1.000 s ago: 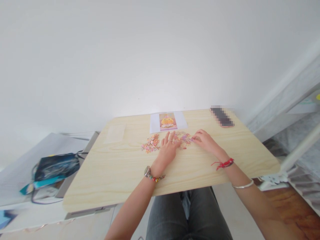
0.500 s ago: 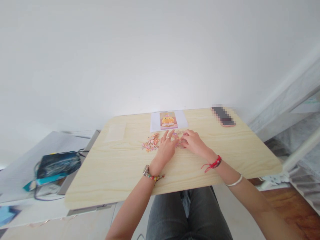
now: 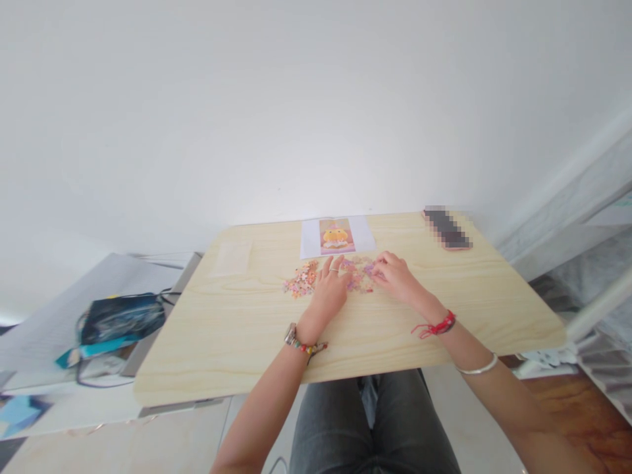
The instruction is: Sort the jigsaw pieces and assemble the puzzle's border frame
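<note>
Small jigsaw puzzle pieces lie in two groups on the wooden table. One group of orange and pink puzzle pieces (image 3: pixel 301 279) is left of my left hand (image 3: pixel 332 286). That hand rests palm down with its fingers apart, touching the inner edges of both groups. Pink and purple puzzle pieces (image 3: pixel 359 276) spread between my two hands. My right hand (image 3: pixel 395 276) has its fingers bent and drawn together on purple pieces at the right end of this group; the fingertips partly hide what they pinch. Behind the pieces lies a printed sheet (image 3: pixel 337 237) picturing a yellow plush figure.
A pale, flat rectangular item (image 3: pixel 232 259) lies on the table (image 3: pixel 222 342) at the left. A phone (image 3: pixel 447 228) lies at the back right. A white wall (image 3: pixel 316 118) rises behind the table. Beside it on the left is a dark bag (image 3: pixel 123 320) with cords.
My right hand has moved right, and more pink and purple pieces now show between my hands. My left hand has stayed nearly in place. The view has shifted slightly.
</note>
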